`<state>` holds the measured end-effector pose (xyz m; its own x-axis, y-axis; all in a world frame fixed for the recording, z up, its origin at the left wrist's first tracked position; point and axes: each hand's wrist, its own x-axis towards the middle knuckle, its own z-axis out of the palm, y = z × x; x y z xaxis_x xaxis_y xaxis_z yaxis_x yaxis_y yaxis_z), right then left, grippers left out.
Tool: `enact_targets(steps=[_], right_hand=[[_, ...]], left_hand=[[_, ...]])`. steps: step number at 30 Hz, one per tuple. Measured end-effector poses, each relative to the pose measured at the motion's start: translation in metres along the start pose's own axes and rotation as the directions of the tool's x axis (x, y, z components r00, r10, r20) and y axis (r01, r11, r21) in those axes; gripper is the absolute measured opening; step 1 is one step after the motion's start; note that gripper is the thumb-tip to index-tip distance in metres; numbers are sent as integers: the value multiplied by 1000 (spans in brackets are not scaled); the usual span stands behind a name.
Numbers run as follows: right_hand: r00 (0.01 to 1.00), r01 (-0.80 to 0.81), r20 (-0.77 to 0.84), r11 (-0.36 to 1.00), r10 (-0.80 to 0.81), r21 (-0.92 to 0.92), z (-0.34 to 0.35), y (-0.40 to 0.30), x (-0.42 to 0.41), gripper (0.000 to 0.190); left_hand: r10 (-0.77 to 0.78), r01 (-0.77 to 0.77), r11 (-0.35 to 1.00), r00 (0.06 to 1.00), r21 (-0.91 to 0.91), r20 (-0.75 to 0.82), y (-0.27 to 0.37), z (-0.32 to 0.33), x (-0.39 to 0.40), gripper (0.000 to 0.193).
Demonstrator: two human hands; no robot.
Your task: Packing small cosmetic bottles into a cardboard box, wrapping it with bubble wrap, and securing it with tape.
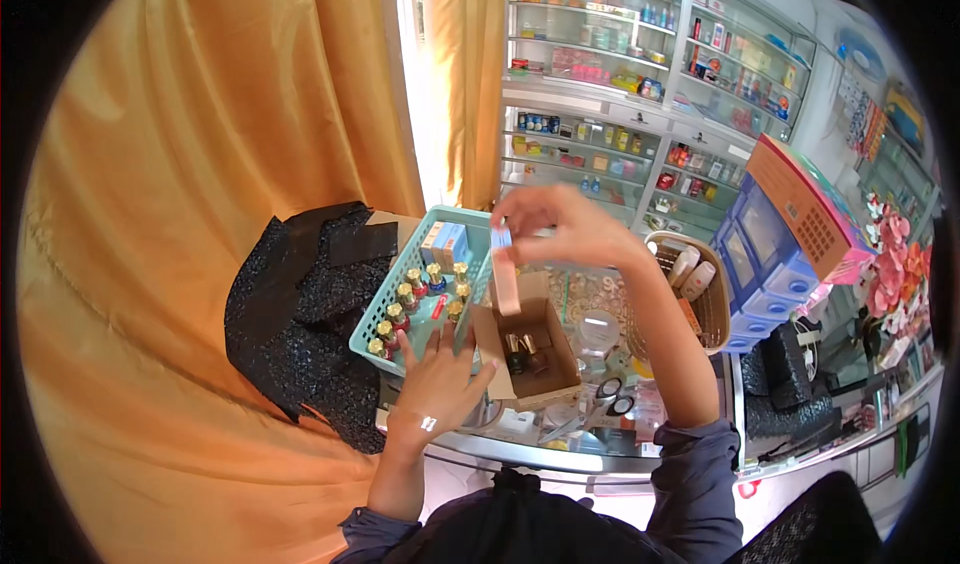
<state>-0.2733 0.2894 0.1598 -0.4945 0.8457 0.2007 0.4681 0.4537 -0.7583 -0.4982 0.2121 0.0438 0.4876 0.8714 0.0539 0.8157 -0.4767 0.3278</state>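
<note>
My right hand point(559, 226) holds a slim pink and blue carton point(505, 275) upright by its top, above an open cardboard box point(555, 358). Two small bottles with gold caps point(527, 354) stand inside that box. Spread over the front right part of a mint plastic basket point(375, 305) is my left hand point(442, 373), its fingertips near the rim; nothing shows in its grip. Several nail polish bottles with gold caps point(405, 294) stand in the basket, with small blue and white cartons point(448, 245) at its back.
Scissors point(600, 406) lie on the glass counter, right of the box. A beige basket point(720, 301) with white bottles point(697, 279) and blue plastic drawers point(757, 264) stand further right. Black bubble wrap point(300, 324) lies at left, beside an orange curtain point(187, 151). Stocked glass shelves point(592, 46) stand behind.
</note>
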Motion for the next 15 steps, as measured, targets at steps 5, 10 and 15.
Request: enact_targets(steps=[5, 10, 15], right_hand=[[987, 98, 147, 976, -70, -197, 24, 3, -35, 41], [936, 28, 313, 854, 159, -519, 49, 6, -50, 47], [936, 25, 274, 734, 221, -678, 76, 7, -51, 44]], left_hand=[[-36, 37, 999, 999, -8, 28, 0, 2, -2, 55], [-20, 19, 999, 999, -41, -26, 9, 9, 3, 53], [-2, 3, 1000, 1000, 16, -24, 11, 8, 2, 55]])
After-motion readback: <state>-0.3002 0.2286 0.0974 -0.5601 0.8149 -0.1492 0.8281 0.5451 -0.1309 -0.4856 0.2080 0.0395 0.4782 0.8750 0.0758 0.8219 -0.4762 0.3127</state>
